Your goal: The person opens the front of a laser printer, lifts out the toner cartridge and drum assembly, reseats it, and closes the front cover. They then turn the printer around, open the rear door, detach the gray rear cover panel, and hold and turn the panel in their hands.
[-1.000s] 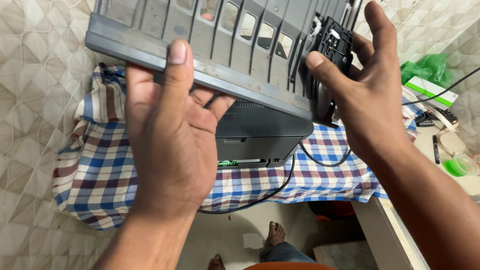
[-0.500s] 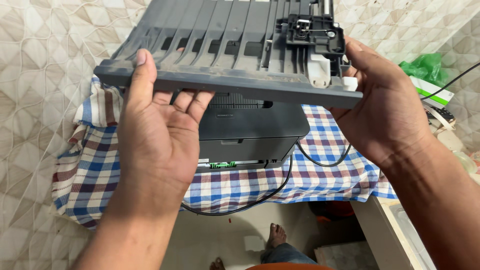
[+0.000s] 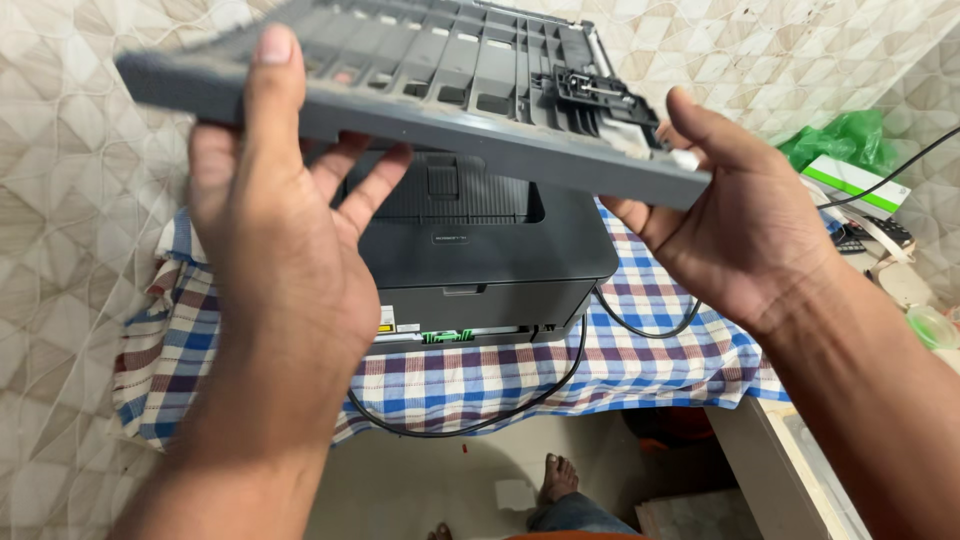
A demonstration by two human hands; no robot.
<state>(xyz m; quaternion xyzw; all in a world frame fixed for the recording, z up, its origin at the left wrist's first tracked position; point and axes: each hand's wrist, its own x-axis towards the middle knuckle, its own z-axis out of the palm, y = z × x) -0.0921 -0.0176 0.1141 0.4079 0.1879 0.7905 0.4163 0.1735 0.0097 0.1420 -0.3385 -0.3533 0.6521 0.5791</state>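
The left hand (image 3: pixel 285 240) and right hand (image 3: pixel 745 225) grasp a grey ribbed tray (image 3: pixel 430 85) at twelve o'clock above the dark printer (image 3: pixel 480 245) on a checked cloth (image 3: pixel 640 365).

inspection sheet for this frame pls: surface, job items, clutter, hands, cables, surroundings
Surface: table draped in a blue, red and white checked cloth.
Job's things: grey ribbed plastic tray panel, held up and tilted above a dark grey printer that sits on the cloth.
Clutter: green plastic bag, white and green box and small items on a side surface at right.
Hands: left hand grips the panel's near edge, thumb on top; right hand supports its right end.
Cables: black cable loops from the printer over the cloth's front edge; another black cable at right.
Surroundings: patterned tile wall; floor below, with a bare foot.
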